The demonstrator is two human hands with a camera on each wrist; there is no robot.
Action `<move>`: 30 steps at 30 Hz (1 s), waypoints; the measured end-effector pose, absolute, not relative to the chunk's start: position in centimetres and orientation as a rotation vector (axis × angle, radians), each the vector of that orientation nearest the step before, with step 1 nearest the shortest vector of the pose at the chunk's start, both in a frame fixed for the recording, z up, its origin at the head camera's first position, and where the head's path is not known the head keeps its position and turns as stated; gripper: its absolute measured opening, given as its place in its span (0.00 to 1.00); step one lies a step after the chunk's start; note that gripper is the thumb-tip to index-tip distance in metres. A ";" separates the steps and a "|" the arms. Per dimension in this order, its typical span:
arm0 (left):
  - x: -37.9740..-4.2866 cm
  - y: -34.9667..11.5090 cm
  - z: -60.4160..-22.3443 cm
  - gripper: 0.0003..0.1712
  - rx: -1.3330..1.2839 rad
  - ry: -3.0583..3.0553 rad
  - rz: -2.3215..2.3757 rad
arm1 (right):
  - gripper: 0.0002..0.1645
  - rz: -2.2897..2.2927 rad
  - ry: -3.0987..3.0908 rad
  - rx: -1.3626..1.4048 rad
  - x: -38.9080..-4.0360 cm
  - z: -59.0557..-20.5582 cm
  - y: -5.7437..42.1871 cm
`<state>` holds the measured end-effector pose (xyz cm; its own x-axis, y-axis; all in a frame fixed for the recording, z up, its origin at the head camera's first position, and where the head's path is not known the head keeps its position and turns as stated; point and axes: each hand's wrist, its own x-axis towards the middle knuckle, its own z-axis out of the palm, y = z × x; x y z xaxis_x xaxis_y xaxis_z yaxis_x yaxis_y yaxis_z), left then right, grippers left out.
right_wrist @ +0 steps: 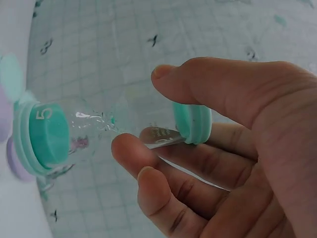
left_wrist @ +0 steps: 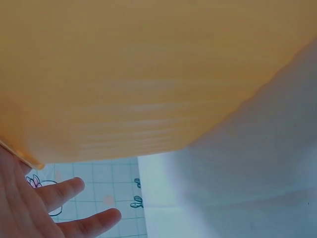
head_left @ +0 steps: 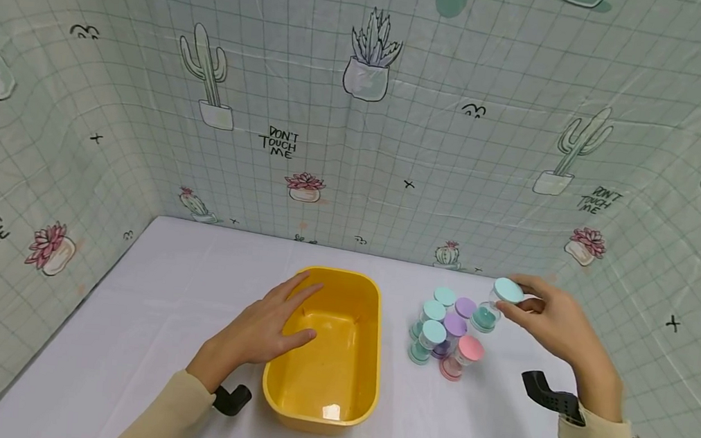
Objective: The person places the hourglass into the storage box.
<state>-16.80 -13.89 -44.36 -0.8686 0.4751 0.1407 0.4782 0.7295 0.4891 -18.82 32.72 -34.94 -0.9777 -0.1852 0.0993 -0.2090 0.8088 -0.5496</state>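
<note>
My right hand (head_left: 557, 324) pinches a teal-capped sand timer (head_left: 496, 305) by its upper end, thumb on one side and fingers on the other. The right wrist view shows its clear waist and a "5" on the far teal cap (right_wrist: 49, 136). Just left of it stands a close group of sand timers: several teal (head_left: 433, 332), some purple (head_left: 455, 324) and a pink one (head_left: 469, 350). Over the left rim of a yellow plastic bin (head_left: 377, 360) lies my left hand (head_left: 262, 326), its fingers spread and nothing gripped.
A white cloth (head_left: 195, 282) covers the table under the bin and timers. Behind it and along both sides hangs a gridded curtain (head_left: 394, 146) printed with cacti. Each wrist wears a black camera mount, such as the right mount (head_left: 554, 398).
</note>
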 end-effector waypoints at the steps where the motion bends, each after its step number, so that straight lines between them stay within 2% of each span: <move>1: -16.8 -13.9 -44.4 0.44 -0.802 -2.915 -0.826 | 0.32 0.904 -2.945 0.333 -18.8 -34.6 32.2; 14: -16.7 -13.6 -44.3 0.41 -0.751 -2.908 -0.785 | 0.31 1.043 -2.888 0.560 -19.9 -32.2 24.8; 22: -16.6 -13.6 -44.1 0.46 -0.723 -2.947 -0.752 | 0.28 1.125 -2.863 0.743 -21.2 -32.3 20.4; 30: -16.5 -13.7 -44.1 0.52 -0.674 -3.023 -0.798 | 0.34 1.160 -2.866 0.948 -22.0 -33.0 16.2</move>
<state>-16.49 -13.65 -44.07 -0.9097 0.4120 0.0518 0.3839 0.7869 0.4831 -22.01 16.19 -33.03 -0.8243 -0.5515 0.1278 -0.4851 0.5719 -0.6615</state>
